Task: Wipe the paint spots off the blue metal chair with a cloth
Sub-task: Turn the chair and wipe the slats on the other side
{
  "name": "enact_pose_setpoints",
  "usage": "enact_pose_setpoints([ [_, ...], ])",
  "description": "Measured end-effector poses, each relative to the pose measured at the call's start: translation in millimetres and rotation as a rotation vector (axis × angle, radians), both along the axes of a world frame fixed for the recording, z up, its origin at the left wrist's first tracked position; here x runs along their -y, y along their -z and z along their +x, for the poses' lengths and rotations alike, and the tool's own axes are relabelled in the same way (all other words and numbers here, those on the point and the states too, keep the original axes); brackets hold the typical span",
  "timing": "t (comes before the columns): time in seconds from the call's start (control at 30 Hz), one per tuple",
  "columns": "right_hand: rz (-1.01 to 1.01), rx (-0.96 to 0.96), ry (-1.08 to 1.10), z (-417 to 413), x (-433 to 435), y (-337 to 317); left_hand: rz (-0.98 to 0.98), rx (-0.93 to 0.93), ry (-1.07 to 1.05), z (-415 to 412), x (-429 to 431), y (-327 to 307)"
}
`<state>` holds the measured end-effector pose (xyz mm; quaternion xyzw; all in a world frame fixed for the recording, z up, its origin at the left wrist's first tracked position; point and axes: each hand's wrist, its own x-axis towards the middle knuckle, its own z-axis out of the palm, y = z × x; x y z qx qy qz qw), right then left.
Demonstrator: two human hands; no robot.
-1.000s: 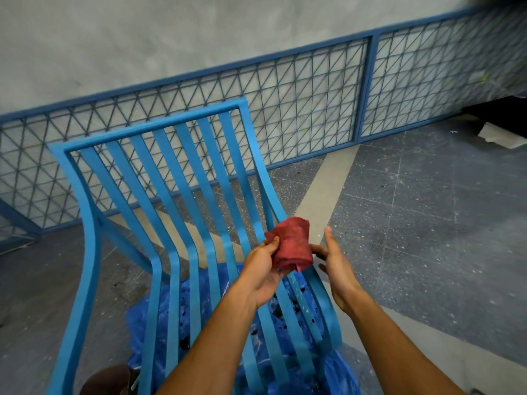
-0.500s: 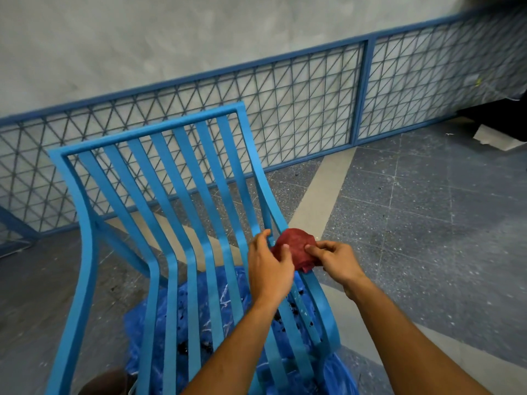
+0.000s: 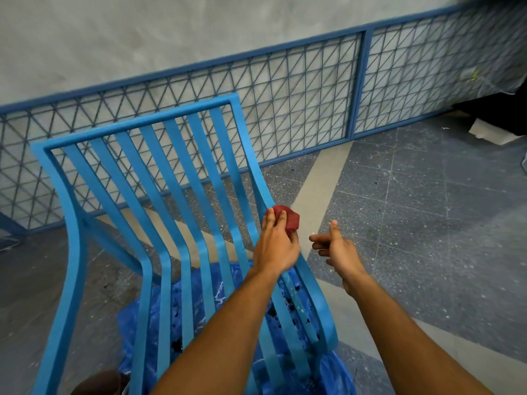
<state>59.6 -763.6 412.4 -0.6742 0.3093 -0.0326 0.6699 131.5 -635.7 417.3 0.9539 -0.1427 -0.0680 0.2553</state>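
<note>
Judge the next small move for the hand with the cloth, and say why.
Probably slide the left hand and red cloth down the chair's right rail towards the seat. The cloth is already pressed on that rail, and pale specks show on the slats just below the wrist. The right hand is off to the side, empty.

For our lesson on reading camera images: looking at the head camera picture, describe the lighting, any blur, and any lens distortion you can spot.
Head view: soft, even light, no hard shadows or glare on the blue chair; wide-angle bending bows the mesh fence rail; the upper right corner and far right edge are smeared; the left hand pressing the red cloth and the free right hand look fairly sharp.
</note>
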Motion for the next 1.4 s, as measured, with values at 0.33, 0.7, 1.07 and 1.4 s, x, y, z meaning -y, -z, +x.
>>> enact_pose_setpoints([
  [0.33,0.023,0.058,0.114,2,2,0,0.044,0.078,0.193,-39,-16,14],
  [0.7,0.016,0.046,0.126,-4,-1,4,-0.140,0.249,0.369,-132,-43,47],
  [1.07,-0.008,0.098,0.088,24,-14,-5,-0.117,0.090,0.095,6,-19,19],
  [1.4,-0.128,0.137,0.148,88,-58,0,-0.349,0.123,-0.118,76,-15,-10],
])
